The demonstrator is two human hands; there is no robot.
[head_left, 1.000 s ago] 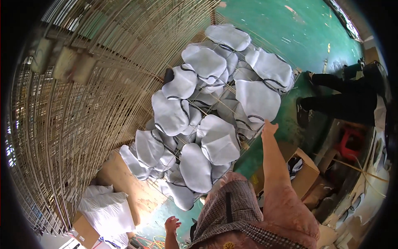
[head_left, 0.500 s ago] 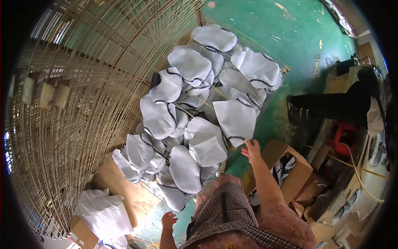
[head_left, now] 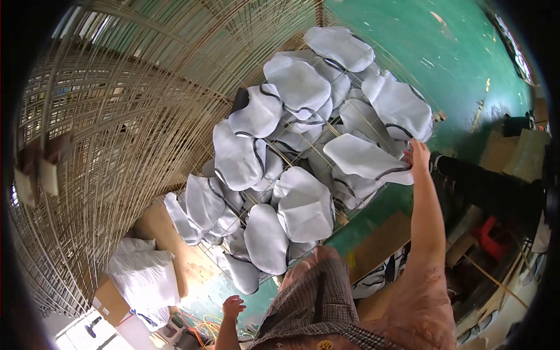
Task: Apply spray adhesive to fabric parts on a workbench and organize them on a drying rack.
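Observation:
Several white, dark-edged fabric pieces [head_left: 297, 210] lie spread over a slanted wire rack [head_left: 146, 116] in front of me. My right hand [head_left: 417, 156] is stretched out to the rack's right edge, with its fingers closed on the rim of one white fabric piece [head_left: 361, 158]. My left hand [head_left: 233, 305] hangs low beside my checked garment [head_left: 318, 303], fingers apart and holding nothing.
A stuffed white sack [head_left: 143, 274] lies on a cardboard box at lower left. Open cardboard boxes [head_left: 379, 251] stand below the rack on the green floor [head_left: 461, 52]. At the right are a dark-clothed person's limb [head_left: 496, 192] and a red stool [head_left: 493, 233].
My right arm has stretched further out and its hand has reached the white piece at the rack's right edge. The left hand stays low. The view has shifted closer to the rack.

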